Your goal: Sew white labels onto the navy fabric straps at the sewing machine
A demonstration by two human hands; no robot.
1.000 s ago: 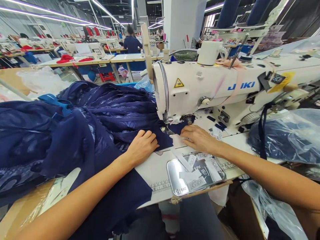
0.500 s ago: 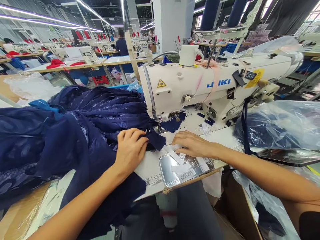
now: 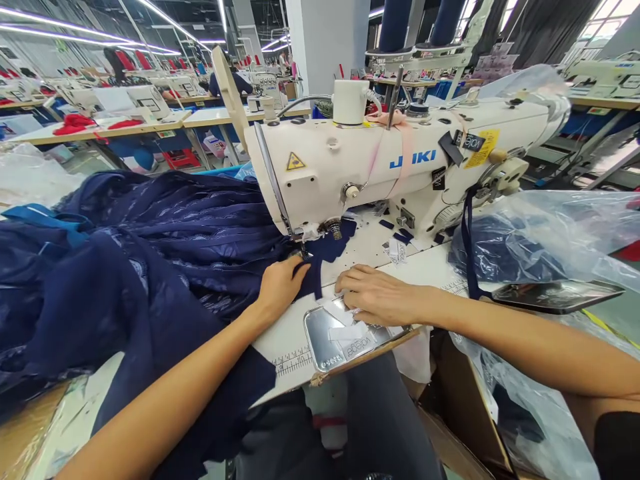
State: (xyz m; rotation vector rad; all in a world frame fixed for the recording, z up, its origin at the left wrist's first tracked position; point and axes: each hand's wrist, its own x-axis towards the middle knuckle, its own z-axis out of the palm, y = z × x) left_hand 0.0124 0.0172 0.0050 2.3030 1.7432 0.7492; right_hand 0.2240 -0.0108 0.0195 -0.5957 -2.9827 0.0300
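A wide heap of navy fabric (image 3: 165, 233) covers the left of the table and runs under the presser foot of a white sewing machine (image 3: 310, 173). My left hand (image 3: 283, 283) pinches this fabric right beside the foot, thumb and forefinger close together. A metal tray (image 3: 316, 337) near the front edge bears several white printed labels (image 3: 356, 347). Above its back part my right hand (image 3: 375, 295) is bent with its fingers closed on a white label; the fingertips partly hide it.
Navy scraps (image 3: 403, 236) and loose labels (image 3: 397, 251) lie beneath the machine arm. On the right are a plastic-wrapped navy bundle (image 3: 505, 243) and a dark tray or plate (image 3: 557, 295). An open cardboard box (image 3: 467, 400) stands below the table edge.
My left hand has moved forward and right, up to the presser foot, its fingers now pinched. My right hand's fingers have curled down over the labels. The view has shifted slightly right.
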